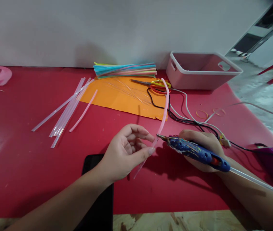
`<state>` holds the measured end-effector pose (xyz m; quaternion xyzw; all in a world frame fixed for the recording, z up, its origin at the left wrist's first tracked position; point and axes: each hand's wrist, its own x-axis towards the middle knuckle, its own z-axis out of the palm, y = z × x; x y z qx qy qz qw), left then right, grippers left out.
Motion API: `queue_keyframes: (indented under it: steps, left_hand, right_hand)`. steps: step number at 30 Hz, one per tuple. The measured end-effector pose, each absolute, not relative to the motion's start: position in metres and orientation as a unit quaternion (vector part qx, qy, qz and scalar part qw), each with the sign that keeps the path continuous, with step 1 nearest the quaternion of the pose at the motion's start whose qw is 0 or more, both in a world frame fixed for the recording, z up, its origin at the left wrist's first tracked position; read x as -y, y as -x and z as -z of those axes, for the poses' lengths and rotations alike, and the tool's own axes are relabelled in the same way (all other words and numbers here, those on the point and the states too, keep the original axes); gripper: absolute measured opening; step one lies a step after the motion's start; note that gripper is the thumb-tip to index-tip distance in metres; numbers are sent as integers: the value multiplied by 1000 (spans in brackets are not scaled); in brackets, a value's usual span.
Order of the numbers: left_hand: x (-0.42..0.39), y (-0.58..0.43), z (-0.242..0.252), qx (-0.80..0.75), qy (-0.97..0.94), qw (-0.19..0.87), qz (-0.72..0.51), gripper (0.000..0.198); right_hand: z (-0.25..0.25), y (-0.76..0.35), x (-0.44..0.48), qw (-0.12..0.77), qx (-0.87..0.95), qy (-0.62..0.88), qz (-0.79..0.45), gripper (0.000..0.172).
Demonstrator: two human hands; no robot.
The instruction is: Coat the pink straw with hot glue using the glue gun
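Observation:
Between thumb and fingertips, my left hand [124,152] pinches a pink pipe cleaner [165,109]. It stands slanted, its far end bent over and its lower end below my thumb. My right hand [205,141] is wrapped round a blue hot glue gun [191,150], smeared with old glue, with a clear glue stick [254,181] out of its back. The nozzle [162,137] is at the pipe cleaner just above my left fingertips; whether it touches cannot be made out. A shorter pink pipe cleaner [84,110] lies at the left, beside several clear glue sticks [66,112].
An orange sheet [102,96] bears scissors [151,83] and a bundle of coloured pipe cleaners [124,70]. A pink basket [199,78] stands behind cables [187,120]. A black phone-like slab [98,199] lies under my left forearm, a purple object [271,163] at right.

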<state>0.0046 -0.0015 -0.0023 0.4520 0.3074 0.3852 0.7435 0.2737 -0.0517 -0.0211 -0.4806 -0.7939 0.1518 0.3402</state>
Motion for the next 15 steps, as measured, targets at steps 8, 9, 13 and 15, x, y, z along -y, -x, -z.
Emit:
queue_keyframes:
  steps: [8,9,13,15]
  left_hand:
    - [2,-4,1,-309,-453,743,-384,32]
    - [3,-4,1,-310,-455,741,-384,32]
    - [3,-4,1,-311,-458,739,-383,32]
    - [2,-4,1,-314,-457,739,-382,32]
  right_hand:
    - [21,-274,52,336,800,475,-144,12]
    - [20,-275,51,336,801,475,-142,12]
    - [19,-274,51,339,800,474,-140,13]
    - [19,-274,52,340,798,478,-138,14]
